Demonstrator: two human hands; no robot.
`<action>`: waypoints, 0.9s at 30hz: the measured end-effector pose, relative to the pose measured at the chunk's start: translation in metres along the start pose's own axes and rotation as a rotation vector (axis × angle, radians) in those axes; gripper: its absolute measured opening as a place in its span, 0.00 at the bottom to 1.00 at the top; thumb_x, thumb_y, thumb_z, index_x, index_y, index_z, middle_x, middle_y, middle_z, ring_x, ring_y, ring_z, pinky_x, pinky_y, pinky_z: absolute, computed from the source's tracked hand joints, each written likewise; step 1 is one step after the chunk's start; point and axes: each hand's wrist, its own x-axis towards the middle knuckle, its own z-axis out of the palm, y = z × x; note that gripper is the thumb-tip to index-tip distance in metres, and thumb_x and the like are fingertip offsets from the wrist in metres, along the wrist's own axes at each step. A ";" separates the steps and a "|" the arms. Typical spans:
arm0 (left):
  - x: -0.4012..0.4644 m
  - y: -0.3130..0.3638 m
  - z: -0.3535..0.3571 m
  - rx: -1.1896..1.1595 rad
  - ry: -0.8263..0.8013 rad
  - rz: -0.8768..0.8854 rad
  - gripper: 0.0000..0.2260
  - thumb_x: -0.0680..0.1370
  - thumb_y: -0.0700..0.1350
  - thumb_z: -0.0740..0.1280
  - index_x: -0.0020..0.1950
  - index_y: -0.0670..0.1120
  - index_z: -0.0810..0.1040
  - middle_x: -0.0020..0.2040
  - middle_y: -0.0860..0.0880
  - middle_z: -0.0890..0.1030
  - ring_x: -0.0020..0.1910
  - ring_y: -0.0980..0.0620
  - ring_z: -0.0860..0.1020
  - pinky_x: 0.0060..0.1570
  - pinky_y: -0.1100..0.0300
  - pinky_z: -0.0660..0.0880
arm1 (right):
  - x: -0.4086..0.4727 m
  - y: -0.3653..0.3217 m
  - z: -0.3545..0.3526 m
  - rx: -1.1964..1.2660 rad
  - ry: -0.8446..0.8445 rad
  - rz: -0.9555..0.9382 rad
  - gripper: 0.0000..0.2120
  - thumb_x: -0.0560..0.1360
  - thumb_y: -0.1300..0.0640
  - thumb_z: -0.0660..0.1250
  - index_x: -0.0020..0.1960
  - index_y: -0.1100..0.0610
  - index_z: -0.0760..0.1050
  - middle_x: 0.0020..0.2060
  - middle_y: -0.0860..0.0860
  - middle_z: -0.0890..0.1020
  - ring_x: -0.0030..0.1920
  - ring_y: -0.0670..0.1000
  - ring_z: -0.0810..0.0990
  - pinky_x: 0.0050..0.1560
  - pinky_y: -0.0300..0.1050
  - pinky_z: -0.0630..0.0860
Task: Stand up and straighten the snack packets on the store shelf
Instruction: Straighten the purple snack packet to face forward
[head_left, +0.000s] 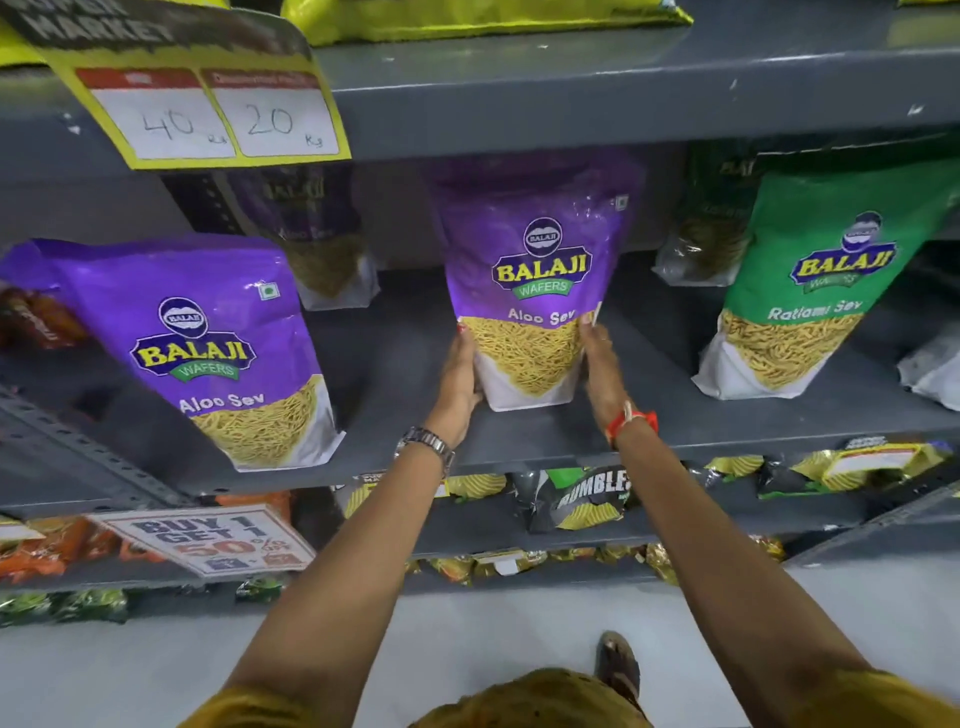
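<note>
A purple Aloo Sev packet stands upright in the middle of the grey shelf. My left hand presses its lower left side and my right hand its lower right side, so both hands grip it. Another purple Aloo Sev packet stands at the left, leaning a little to the left. A green Ratlami Sev packet stands at the right, tilted to the right. Behind them, in shadow, are a further purple packet and a dark green one.
A yellow price card hangs from the upper shelf edge at the left. Below are shelves with black and yellow crisp bags, orange packets and a "Buy 1 Get 1" sign. The pale floor and my sandalled foot show at the bottom.
</note>
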 end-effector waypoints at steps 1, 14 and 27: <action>0.002 0.001 0.002 0.003 0.022 0.013 0.18 0.79 0.56 0.51 0.66 0.51 0.68 0.68 0.46 0.72 0.61 0.49 0.74 0.64 0.46 0.69 | 0.004 -0.003 -0.001 -0.012 -0.018 0.002 0.21 0.80 0.48 0.55 0.65 0.62 0.69 0.53 0.49 0.79 0.48 0.42 0.78 0.49 0.37 0.75; 0.002 0.016 -0.035 0.048 0.197 0.134 0.19 0.79 0.57 0.52 0.69 0.54 0.63 0.72 0.48 0.66 0.66 0.50 0.68 0.65 0.46 0.68 | 0.012 -0.015 0.045 -0.011 -0.140 -0.033 0.16 0.80 0.48 0.56 0.61 0.58 0.69 0.49 0.44 0.79 0.44 0.33 0.81 0.44 0.28 0.76; -0.099 0.021 -0.145 0.180 1.036 0.671 0.13 0.75 0.44 0.58 0.55 0.37 0.72 0.50 0.41 0.73 0.50 0.49 0.69 0.56 0.53 0.66 | -0.082 -0.003 0.152 0.241 0.051 -0.195 0.07 0.77 0.58 0.63 0.49 0.47 0.74 0.47 0.45 0.78 0.54 0.49 0.76 0.58 0.41 0.72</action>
